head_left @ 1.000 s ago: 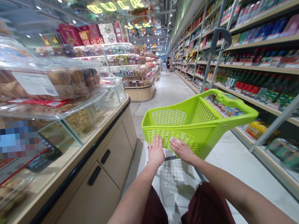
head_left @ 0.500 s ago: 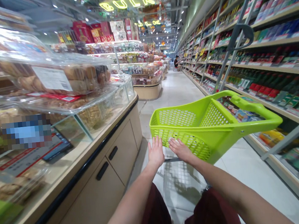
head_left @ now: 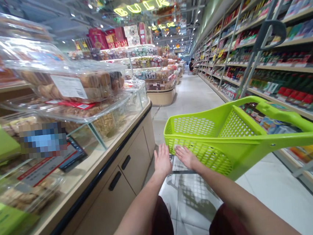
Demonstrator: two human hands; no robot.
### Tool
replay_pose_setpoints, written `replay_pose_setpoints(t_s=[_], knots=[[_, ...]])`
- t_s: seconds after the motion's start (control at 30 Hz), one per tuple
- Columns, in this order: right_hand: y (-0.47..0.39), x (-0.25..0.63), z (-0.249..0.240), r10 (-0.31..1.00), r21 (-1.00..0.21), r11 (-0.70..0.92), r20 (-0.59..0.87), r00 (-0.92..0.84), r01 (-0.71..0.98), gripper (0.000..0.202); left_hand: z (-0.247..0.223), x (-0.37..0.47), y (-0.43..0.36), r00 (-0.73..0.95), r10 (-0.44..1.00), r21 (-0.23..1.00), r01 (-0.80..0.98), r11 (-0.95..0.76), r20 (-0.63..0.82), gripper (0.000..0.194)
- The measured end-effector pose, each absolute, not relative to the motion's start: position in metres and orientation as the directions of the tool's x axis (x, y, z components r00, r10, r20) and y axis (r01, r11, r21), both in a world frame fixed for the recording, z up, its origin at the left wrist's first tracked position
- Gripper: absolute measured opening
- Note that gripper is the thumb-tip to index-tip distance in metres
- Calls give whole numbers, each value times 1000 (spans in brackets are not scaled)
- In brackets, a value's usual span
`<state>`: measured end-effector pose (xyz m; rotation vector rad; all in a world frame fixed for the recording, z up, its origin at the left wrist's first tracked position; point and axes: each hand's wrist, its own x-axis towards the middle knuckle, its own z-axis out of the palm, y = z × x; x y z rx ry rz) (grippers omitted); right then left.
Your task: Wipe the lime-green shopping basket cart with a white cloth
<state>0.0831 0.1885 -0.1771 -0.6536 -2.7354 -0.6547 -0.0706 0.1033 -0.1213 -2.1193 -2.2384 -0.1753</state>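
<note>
A bright green plastic shopping cart (head_left: 247, 140) with perforated walls stands in the aisle in front of me, its handle pointing right. My left hand (head_left: 163, 160) is stretched forward beside the cart's left end, fingers extended and holding nothing. Close by, my right hand (head_left: 186, 156) lies in front of the cart's perforated near wall, its fingers stretched out and nothing in them. Whether either palm touches the cart, I cannot tell. The basket looks bare where its inside shows.
On the left runs a wooden counter (head_left: 98, 208) with glass edging, stacked with clear boxes of baked goods (head_left: 86, 81). Tall shelves (head_left: 287, 66) of bottles and packets line the right, a metal ladder (head_left: 265, 44) leaning there. A person (head_left: 191, 64) is far down the aisle.
The view has shifted, so the counter, shelves and cart appear farther right. The cart looks slightly larger and nearer. Both hands stay stretched out beside it.
</note>
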Motion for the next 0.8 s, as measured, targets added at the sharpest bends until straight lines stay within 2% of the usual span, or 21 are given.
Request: replay_pose_setpoints(t_s=[0.13, 0.3, 0.43, 0.6, 0.8], knots=[[182, 72, -167, 304, 363, 813, 402, -864, 455, 37, -125, -78, 107, -86, 993, 65, 995, 81, 80, 73], [198, 34, -129, 362, 332, 775, 463, -809, 537, 40, -126, -77, 111, -126, 990, 86, 989, 120, 66, 76], [205, 44, -155, 392, 342, 785, 372, -842, 516, 37, -129, -81, 110, -108, 990, 85, 991, 100, 92, 76], [183, 83, -188, 397, 332, 811, 294, -870, 482, 32, -133, -85, 106, -148, 988, 104, 984, 143, 34, 78], [172, 91, -135, 431, 334, 739, 432, -792, 585, 40, -126, -59, 103, -84, 995, 122, 990, 76, 62, 75]])
